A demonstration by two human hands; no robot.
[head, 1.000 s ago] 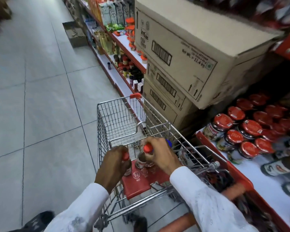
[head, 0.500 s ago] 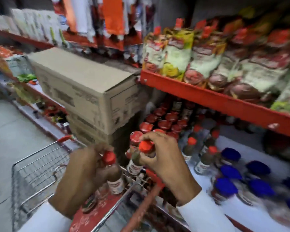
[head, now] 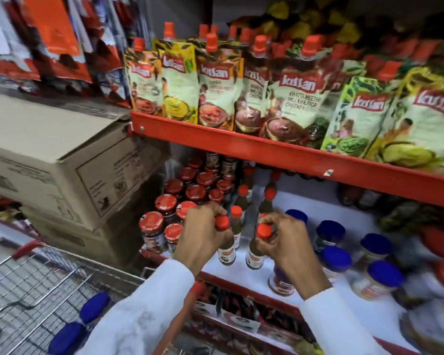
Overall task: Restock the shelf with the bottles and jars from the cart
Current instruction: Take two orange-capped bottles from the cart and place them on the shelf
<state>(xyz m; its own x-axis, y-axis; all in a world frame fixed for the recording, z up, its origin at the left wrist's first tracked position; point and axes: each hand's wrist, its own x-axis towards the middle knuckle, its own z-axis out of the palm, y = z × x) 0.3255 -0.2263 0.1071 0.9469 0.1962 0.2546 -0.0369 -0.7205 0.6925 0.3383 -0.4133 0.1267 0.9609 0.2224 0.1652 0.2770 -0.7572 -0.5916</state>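
**Two bottles going onto the shelf**

The left hand (head: 203,233) is gripping a small dark bottle (head: 226,248) by its neck, fingers curled around just under the red cap. The right hand (head: 283,242) is doing the same with a second bottle (head: 255,256), thumb and fingers closing around its red cap from above. Both bottles are standing upright, side by side with a narrow gap between them, at the front of the white shelf (head: 356,219); whether their bases are touching the shelf or hanging just above it cannot be told.

Just behind the two grips, more red-capped bottles (head: 242,198) are standing in two rows running toward the back. To the left of the left hand, red-lidded jars (head: 187,193) are packed together, the nearest ones right beside the knuckles. To the right of the right hand, blue-lidded jars (head: 336,257) are sitting apart from one another, and one jar (head: 281,280) is partly hidden under the right wrist.

Above both hands, pouches (head: 215,90) are leaning along a red upper shelf (head: 267,149). Below and left of the left sleeve, the wire cart (head: 36,285) is holding two blue-lidded items (head: 80,324). Cardboard boxes (head: 62,162) are stacked farther left.
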